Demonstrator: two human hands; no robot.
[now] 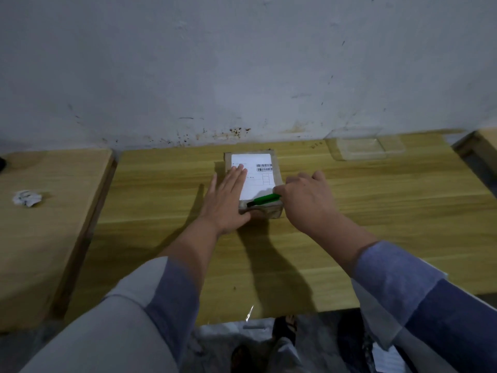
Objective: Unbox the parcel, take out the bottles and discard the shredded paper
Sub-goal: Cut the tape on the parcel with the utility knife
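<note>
- Floor [223, 335]: grey, seen below the table edge; a dark sandalled foot [285, 329] stands on it.
- Sleeves [172, 300]: blue-grey cuffs over pale fabric, one on each forearm.
- Table [295, 251]: light wood, against the wall.
- Left hand [227, 196]: fingers straight and together, palm flat on the left part of the box top, holding nothing.
- Right hand [306, 196]: fingers curled round the rear of a green cutter, at the box's near right edge.
- Cutter [265, 199]: green body, dark tip pointing left, lying across the near end of the box top.
- Box [255, 184]: brown cardboard parcel, closed, flat on the table centre; white label [258, 173] with barcode on top.
- Paper ball [27, 197]: crumpled, white, on a second wooden surface [40, 238] to the left.
- Tray [363, 148]: clear plastic, far right of the table, near the wall.
- Wall [242, 63]: grey-white, scuffed, stained near the table line.
</note>
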